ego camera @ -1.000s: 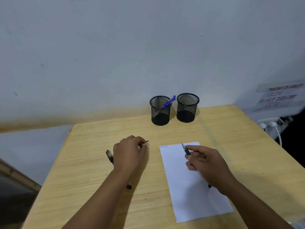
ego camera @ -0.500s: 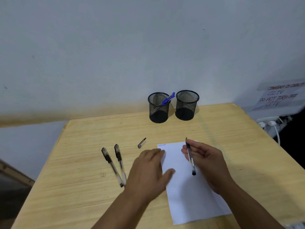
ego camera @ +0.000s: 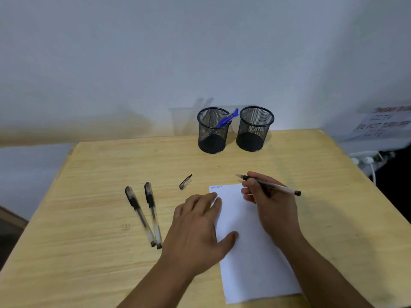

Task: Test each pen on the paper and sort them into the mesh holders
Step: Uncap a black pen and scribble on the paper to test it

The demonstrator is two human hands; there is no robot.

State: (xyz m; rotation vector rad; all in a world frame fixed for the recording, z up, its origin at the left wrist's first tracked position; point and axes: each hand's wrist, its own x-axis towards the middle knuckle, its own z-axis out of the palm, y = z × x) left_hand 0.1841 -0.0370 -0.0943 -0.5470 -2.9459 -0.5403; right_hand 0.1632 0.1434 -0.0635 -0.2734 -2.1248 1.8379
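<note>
Cap (ego camera: pixel 185 182) between capped pens (ego camera: pixel 146 215) and paper (ego camera: pixel 251 245), holders (ego camera: pixel 213 130) beyond.

Two bare forearms come up from the bottom edge, each ending in a bare hand. The left hand (ego camera: pixel 200 232) shows its back, with four fingers and the thumb all visible, and short nails, though the fingertips are slightly blurred. The right hand (ego camera: pixel 270 203) also shows its back and knuckles. No sleeve reaches into view on either forearm; both are uncovered as far as the bottom edge. No ring, watch, bracelet or glove is visible on either hand or wrist. The rest of the person lies outside the view.
</note>
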